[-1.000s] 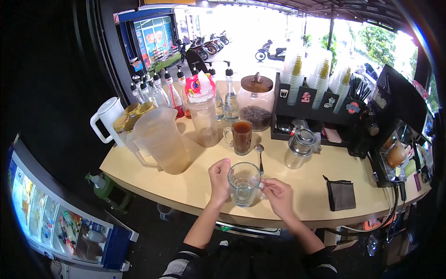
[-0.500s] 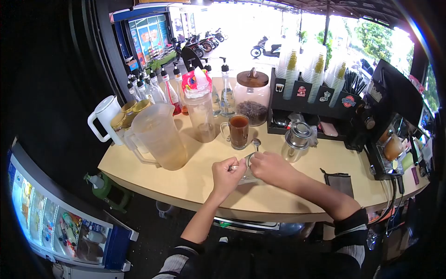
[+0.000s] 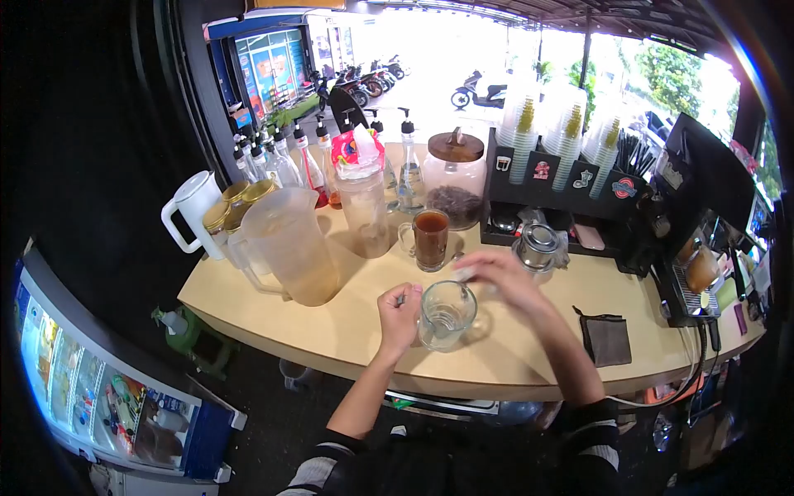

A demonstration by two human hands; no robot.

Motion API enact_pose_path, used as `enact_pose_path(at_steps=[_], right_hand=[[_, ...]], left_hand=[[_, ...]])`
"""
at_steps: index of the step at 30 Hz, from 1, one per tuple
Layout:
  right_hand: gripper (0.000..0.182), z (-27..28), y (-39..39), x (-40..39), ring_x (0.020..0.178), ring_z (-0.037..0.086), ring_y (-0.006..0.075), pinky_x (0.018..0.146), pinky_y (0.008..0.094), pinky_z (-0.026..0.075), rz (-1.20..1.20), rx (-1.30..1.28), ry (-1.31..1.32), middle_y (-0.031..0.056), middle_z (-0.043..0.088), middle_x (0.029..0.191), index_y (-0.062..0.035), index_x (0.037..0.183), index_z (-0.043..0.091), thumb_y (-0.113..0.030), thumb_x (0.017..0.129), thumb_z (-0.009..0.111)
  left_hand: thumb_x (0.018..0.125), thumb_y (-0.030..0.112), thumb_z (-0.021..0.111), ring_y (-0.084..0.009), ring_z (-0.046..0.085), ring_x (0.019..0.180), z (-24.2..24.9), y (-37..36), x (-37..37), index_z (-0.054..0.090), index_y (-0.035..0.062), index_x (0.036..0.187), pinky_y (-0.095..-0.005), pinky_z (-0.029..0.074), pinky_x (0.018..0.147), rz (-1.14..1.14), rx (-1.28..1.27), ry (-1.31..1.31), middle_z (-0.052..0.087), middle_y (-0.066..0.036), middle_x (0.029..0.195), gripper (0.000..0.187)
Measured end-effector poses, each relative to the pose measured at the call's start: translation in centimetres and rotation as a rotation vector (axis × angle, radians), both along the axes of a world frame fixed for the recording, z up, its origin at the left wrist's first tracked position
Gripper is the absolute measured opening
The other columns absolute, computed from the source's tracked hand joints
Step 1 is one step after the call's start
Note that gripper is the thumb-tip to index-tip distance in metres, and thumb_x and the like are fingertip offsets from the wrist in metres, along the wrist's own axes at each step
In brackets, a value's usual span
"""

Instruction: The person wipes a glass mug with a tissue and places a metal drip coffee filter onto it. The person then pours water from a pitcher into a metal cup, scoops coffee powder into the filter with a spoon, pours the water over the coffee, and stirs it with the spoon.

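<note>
An empty-looking clear glass mug (image 3: 447, 318) stands at the front of the counter. My left hand (image 3: 399, 318) is closed at its left side, where the handle is, and the fingers largely cover that handle. Above the mug's right rim, my right hand (image 3: 503, 279) has its fingers drawn together. Something whitish shows at the fingertips, too blurred to name. Behind the hands stands a glass mug of brown drink (image 3: 432, 240). A metal drip coffee filter (image 3: 539, 245) sits just beyond my right hand, its lower part hidden by the hand.
To the left stand a plastic pitcher (image 3: 289, 248), a tall clear container (image 3: 364, 217) and several pump bottles (image 3: 409, 169). A lidded jar (image 3: 455, 182) and a cup rack (image 3: 566, 178) line the back. A dark cloth (image 3: 604, 337) lies right, near the coffee machine (image 3: 695, 273).
My right hand has lifted away from the glass mug, up and to the right. The mug is now largely uncovered and shows its open top. My left hand stays at its side.
</note>
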State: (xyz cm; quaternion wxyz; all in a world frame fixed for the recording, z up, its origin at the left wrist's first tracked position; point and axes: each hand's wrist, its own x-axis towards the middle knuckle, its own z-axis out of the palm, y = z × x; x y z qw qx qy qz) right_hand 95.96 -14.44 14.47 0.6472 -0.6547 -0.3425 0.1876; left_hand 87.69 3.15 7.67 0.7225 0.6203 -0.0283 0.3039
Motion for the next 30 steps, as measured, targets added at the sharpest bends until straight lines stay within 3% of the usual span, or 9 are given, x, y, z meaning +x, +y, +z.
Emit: enact_pose_path(at_steps=[4, 6, 12, 14, 17, 20, 22, 25, 30], right_hand=[[0.030, -1.7, 2.6, -3.2, 0.101, 0.060, 0.0173, 0.090, 0.0307, 0.047, 0.126, 0.170, 0.027, 0.0116, 0.063, 0.106, 0.0030, 0.110, 0.058, -0.019, 0.097, 0.042], [0.045, -3.4, 2.5, -2.8, 0.103, 0.060, 0.0211, 0.092, 0.0322, 0.047, 0.215, 0.245, 0.281, 0.0156, 0.060, 0.113, 0.0046, 0.115, 0.053, -0.034, 0.099, 0.035], [0.042, -6.9, 2.6, -4.0, 0.106, 0.059, 0.0222, 0.096, 0.0325, 0.045, 0.041, 0.322, 0.386, 0.0178, 0.059, 0.117, 0.0055, 0.121, 0.051, -0.027, 0.101, 0.033], [0.039, -7.0, 2.2, -5.5, 0.106, 0.059, 0.0218, 0.096, 0.0324, 0.045, -0.063, 0.225, 0.190, 0.0178, 0.059, 0.117, 0.0049, 0.120, 0.053, -0.023, 0.101, 0.035], [0.032, -8.3, 1.8, -5.9, 0.105, 0.059, 0.0197, 0.095, 0.0317, 0.045, -0.239, 0.102, 0.000, 0.0162, 0.060, 0.117, 0.0033, 0.115, 0.058, -0.017, 0.100, 0.040], [0.030, -8.6, 1.9, -5.5, 0.099, 0.061, 0.0159, 0.089, 0.0278, 0.046, -0.302, 0.235, 0.042, 0.0120, 0.064, 0.111, 0.0036, 0.118, 0.057, -0.017, 0.098, 0.046], [0.032, -6.6, 2.2, -5.6, 0.107, 0.059, 0.0216, 0.095, 0.0319, 0.044, -0.396, 0.455, 0.221, 0.0164, 0.060, 0.119, 0.0054, 0.119, 0.053, -0.016, 0.099, 0.041], [0.036, -5.3, 2.3, -6.4, 0.113, 0.056, 0.0236, 0.098, 0.0333, 0.041, -0.189, 0.359, 0.315, 0.0175, 0.059, 0.119, 0.0059, 0.125, 0.048, -0.018, 0.099, 0.040], [0.038, -7.9, 2.1, -7.3, 0.113, 0.055, 0.0223, 0.100, 0.0330, 0.039, -0.283, 0.532, 0.304, 0.0164, 0.058, 0.121, 0.0061, 0.128, 0.046, -0.016, 0.098, 0.041]], left_hand=[[0.094, 0.015, 0.050, -0.0016, 0.032, 0.054, -0.8, -1.7, 0.7, 0.039, 0.0077, 0.058, -0.0217, 0.025, 0.048, 0.100, -0.182, -0.031, 0.038, 0.008, 0.057, 0.038], [0.095, 0.017, 0.049, -0.0019, 0.033, 0.054, -1.1, -1.9, 0.7, 0.040, 0.0079, 0.058, -0.0220, 0.026, 0.048, 0.115, -0.292, -0.059, 0.039, 0.008, 0.057, 0.039], [0.096, 0.023, 0.049, -0.0024, 0.033, 0.052, -2.6, -1.4, 0.7, 0.041, 0.0096, 0.057, -0.0224, 0.026, 0.047, 0.118, -0.316, -0.013, 0.039, 0.007, 0.055, 0.042], [0.096, 0.025, 0.049, -0.0026, 0.031, 0.050, -1.4, -1.1, 0.7, 0.041, 0.0110, 0.057, -0.0227, 0.024, 0.045, 0.072, -0.611, 0.056, 0.037, 0.007, 0.054, 0.043], [0.095, 0.031, 0.051, -0.0050, 0.029, 0.040, -1.7, -0.8, 0.5, 0.038, 0.0145, 0.061, -0.0238, 0.020, 0.037, 0.068, -0.379, -0.024, 0.033, 0.005, 0.049, 0.040], [0.094, 0.028, 0.052, -0.0041, 0.028, 0.041, -3.0, -0.6, 0.3, 0.038, 0.0134, 0.059, -0.0233, 0.020, 0.038, 0.077, -0.270, -0.033, 0.034, 0.006, 0.051, 0.041], [0.094, 0.023, 0.051, -0.0028, 0.028, 0.047, -2.9, -1.0, 0.0, 0.038, 0.0113, 0.058, -0.0229, 0.021, 0.042, 0.059, -0.180, -0.002, 0.034, 0.007, 0.053, 0.041], [0.094, 0.016, 0.052, -0.0013, 0.028, 0.054, -2.2, -1.7, -0.1, 0.038, 0.0080, 0.057, -0.0226, 0.022, 0.046, 0.086, -0.095, 0.027, 0.033, 0.008, 0.056, 0.040], [0.092, 0.013, 0.054, -0.0011, 0.028, 0.056, -1.4, -0.8, -0.1, 0.040, 0.0060, 0.058, -0.0228, 0.022, 0.047, 0.203, -0.051, 0.020, 0.032, 0.009, 0.058, 0.038]])
